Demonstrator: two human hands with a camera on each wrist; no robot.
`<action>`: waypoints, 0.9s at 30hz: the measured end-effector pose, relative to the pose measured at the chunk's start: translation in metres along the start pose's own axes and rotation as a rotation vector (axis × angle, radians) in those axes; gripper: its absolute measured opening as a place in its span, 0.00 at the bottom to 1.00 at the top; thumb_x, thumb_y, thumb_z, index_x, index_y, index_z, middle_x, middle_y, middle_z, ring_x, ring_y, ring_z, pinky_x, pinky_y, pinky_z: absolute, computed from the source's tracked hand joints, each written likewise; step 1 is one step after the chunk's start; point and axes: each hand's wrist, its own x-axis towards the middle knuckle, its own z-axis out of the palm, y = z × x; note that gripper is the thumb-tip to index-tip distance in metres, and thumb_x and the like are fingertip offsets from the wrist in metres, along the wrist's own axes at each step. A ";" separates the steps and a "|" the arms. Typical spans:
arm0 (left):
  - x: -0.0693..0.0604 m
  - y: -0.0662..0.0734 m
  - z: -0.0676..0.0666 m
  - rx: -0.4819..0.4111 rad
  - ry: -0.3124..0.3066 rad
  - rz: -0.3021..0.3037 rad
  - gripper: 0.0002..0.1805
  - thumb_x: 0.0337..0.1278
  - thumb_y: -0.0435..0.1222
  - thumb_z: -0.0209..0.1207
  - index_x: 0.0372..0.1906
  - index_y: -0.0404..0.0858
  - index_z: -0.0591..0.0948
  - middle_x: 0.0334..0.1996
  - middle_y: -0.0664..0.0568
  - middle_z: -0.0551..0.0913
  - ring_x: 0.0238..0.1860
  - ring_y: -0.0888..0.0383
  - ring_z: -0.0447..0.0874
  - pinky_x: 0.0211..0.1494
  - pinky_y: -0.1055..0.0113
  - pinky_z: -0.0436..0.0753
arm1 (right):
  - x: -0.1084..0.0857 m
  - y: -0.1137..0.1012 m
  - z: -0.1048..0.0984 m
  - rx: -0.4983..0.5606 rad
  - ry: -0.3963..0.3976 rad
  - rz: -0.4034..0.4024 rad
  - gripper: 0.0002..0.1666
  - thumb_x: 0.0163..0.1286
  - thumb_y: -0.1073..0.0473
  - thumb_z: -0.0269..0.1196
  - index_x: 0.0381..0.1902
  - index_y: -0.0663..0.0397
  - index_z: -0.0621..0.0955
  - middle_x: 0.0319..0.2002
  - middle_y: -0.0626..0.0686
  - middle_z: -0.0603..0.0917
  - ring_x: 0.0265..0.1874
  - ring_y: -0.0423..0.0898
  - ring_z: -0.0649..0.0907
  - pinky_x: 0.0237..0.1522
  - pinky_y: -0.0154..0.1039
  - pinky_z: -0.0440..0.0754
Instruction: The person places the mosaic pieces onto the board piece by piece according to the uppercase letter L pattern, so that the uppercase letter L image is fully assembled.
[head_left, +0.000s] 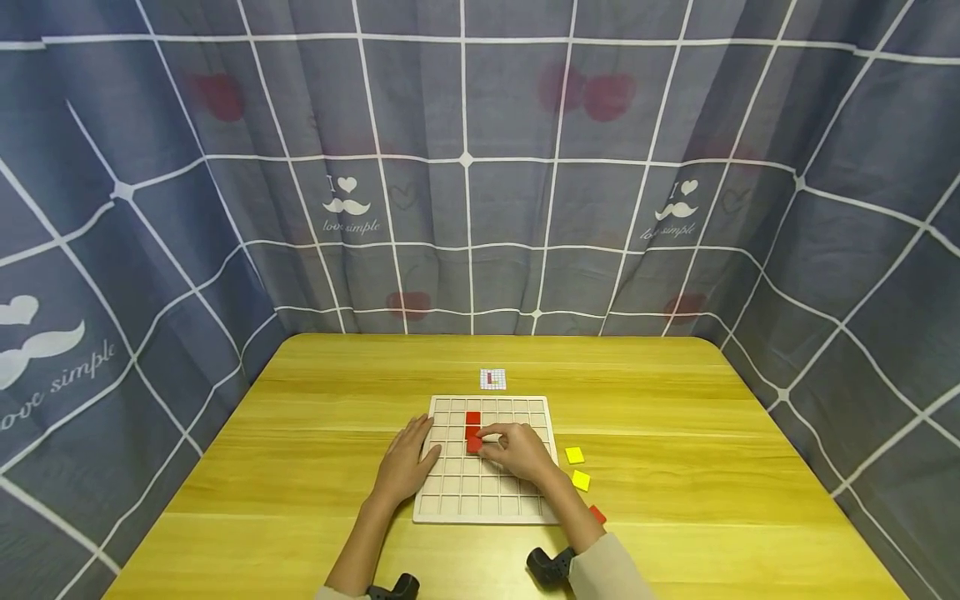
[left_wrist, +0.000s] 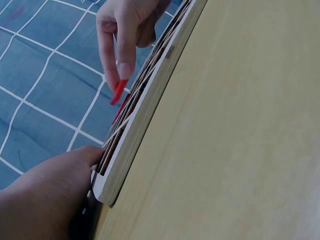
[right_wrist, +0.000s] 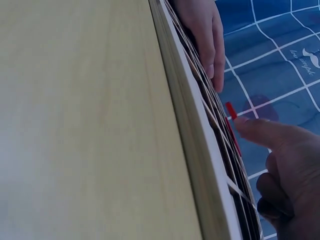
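Note:
A pale wooden grid board (head_left: 480,507) with square cells lies on the table. My right hand (head_left: 521,452) pinches a red square tile (head_left: 474,446) between thumb and fingers over the board's middle. In the left wrist view that red tile (left_wrist: 118,92) is tilted, just above the board's surface. Behind it, two red tiles (head_left: 472,417) sit in neighbouring cells of one column. My left hand (head_left: 405,465) rests along the board's left edge, its fingers fairly straight and the thumb touching the rim.
Two yellow tiles, a far one (head_left: 574,455) and a nearer one (head_left: 581,480), lie right of the board. Another red tile (head_left: 597,514) is partly hidden by my right forearm. A small printed grid card (head_left: 492,379) lies behind the board. A checked curtain (head_left: 465,208) surrounds the table (head_left: 300,467).

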 end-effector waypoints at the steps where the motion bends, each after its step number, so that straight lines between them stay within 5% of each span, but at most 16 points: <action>1: 0.000 0.000 0.000 0.004 0.004 0.007 0.30 0.63 0.44 0.52 0.66 0.34 0.65 0.66 0.41 0.62 0.68 0.43 0.54 0.69 0.50 0.53 | 0.000 0.000 0.001 -0.008 -0.002 0.006 0.14 0.58 0.51 0.67 0.42 0.45 0.85 0.07 0.38 0.56 0.07 0.31 0.53 0.10 0.27 0.50; 17: 0.001 0.000 0.002 0.014 -0.008 0.002 0.30 0.64 0.44 0.52 0.66 0.34 0.64 0.67 0.42 0.62 0.68 0.44 0.53 0.70 0.51 0.52 | -0.002 0.001 0.002 -0.009 0.000 0.006 0.14 0.57 0.51 0.68 0.42 0.43 0.85 0.08 0.38 0.62 0.09 0.32 0.57 0.10 0.28 0.55; 27: 0.000 0.000 0.001 -0.005 0.004 0.007 0.29 0.63 0.43 0.52 0.66 0.34 0.65 0.66 0.41 0.62 0.68 0.43 0.54 0.70 0.50 0.52 | -0.021 0.011 -0.039 0.086 0.092 0.040 0.12 0.57 0.54 0.68 0.40 0.48 0.85 0.08 0.40 0.55 0.09 0.33 0.52 0.10 0.27 0.52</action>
